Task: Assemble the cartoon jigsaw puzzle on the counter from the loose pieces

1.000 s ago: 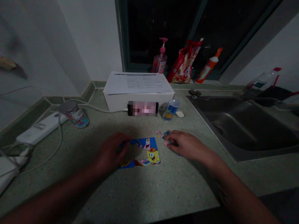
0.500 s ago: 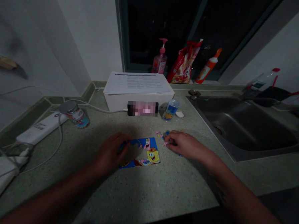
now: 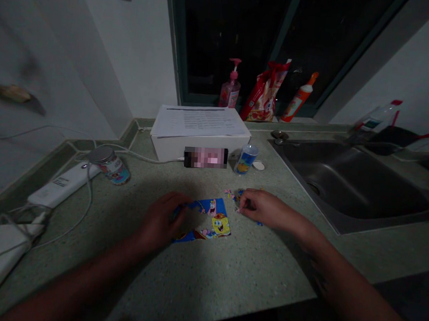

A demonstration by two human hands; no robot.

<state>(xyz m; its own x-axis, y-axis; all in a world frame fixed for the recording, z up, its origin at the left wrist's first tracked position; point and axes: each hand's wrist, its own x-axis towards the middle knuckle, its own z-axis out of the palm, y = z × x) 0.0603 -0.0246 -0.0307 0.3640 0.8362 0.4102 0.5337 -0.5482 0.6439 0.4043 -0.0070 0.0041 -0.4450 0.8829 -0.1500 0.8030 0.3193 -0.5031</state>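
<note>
A partly assembled cartoon jigsaw puzzle [image 3: 214, 223] lies on the speckled green countertop [image 3: 208, 270], showing yellow and pink characters on blue. My left hand [image 3: 161, 220] rests with curled fingers on its left edge. A little to the right, several small loose pieces [image 3: 230, 194] lie scattered. My right hand [image 3: 264, 208] is over them, its thumb and fingertips pinched on a small piece. Another blue piece [image 3: 259, 223] shows just below that hand.
A white box [image 3: 200, 150] topped with printed papers stands behind the puzzle, beside a small blue cup [image 3: 246, 159]. A steel sink [image 3: 353, 182] lies to the right. A printed can [image 3: 111, 167] and white power strip [image 3: 64, 184] with cables sit left.
The whole view has shifted slightly as my head moved. My right fingertips have shifted slightly among the loose pieces, and my left hand stays at the puzzle's left edge.
</note>
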